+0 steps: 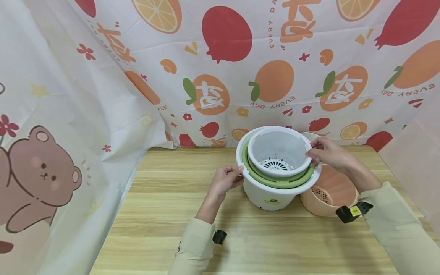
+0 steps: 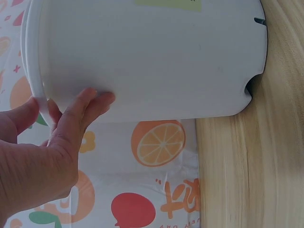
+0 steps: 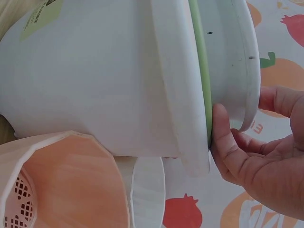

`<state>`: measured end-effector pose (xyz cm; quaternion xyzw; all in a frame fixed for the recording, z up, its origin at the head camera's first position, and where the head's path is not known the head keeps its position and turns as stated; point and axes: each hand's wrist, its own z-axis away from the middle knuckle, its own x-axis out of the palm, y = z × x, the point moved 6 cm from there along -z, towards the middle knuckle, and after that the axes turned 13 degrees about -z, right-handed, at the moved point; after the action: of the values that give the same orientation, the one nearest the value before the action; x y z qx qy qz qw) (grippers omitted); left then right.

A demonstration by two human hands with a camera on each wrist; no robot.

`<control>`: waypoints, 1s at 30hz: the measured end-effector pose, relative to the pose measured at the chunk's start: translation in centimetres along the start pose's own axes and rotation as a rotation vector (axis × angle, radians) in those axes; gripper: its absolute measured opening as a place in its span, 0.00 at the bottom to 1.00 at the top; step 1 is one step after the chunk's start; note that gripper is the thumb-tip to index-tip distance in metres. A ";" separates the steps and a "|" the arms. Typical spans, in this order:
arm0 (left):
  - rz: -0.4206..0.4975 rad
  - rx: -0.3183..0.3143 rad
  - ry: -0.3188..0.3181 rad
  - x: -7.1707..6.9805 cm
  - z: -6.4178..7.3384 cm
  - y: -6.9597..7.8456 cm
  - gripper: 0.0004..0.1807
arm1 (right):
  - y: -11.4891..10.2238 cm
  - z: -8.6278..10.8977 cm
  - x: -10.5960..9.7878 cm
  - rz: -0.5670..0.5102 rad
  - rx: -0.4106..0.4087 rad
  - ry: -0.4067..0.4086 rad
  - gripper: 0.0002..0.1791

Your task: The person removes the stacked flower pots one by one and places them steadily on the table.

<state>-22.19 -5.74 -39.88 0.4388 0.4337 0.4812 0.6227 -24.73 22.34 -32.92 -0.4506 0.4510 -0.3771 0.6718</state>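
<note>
A large white plant pot [image 1: 256, 194] stands on the table with a green pot [image 1: 266, 182] nested in it. A smaller white pot [image 1: 275, 145] with a slotted bottom sits inside the green one, its rim raised above the others. My left hand [image 1: 225, 179] pinches the large pot's rim on the left, thumb over the edge and fingers against the outer wall [image 2: 156, 71]. On the right, my right hand [image 1: 328, 152] grips the small white pot's rim, with fingers underneath beside the green rim [image 3: 202, 66].
Right of the stack stands a peach pot [image 1: 338, 183] with a perforated bottom. Behind it is another pale pot [image 3: 149, 190], partly hidden. The wooden table [image 1: 165, 214] ends at a fruit-print cloth [image 1: 275, 46] at the back.
</note>
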 end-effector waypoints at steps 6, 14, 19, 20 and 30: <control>-0.004 0.003 0.005 -0.1 0.1 0.1 0.12 | -0.2 0.1 0.0 -0.028 -0.004 -0.011 0.17; 0.000 0.011 0.002 0.0 0.1 0.2 0.12 | -0.4 0.2 0.1 -0.047 0.002 -0.005 0.19; 0.009 0.012 -0.003 0.1 0.1 0.2 0.12 | -0.5 0.3 0.1 -0.056 0.019 0.020 0.19; 0.008 0.012 -0.003 0.1 0.1 0.1 0.12 | -0.5 0.3 0.1 -0.054 0.019 0.024 0.19; 0.012 0.007 0.002 0.1 0.1 0.0 0.11 | -0.6 0.2 0.2 -0.053 0.020 0.042 0.18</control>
<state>-22.08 -5.70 -39.86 0.4429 0.4334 0.4840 0.6179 -24.50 22.05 -32.38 -0.4476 0.4492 -0.4084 0.6566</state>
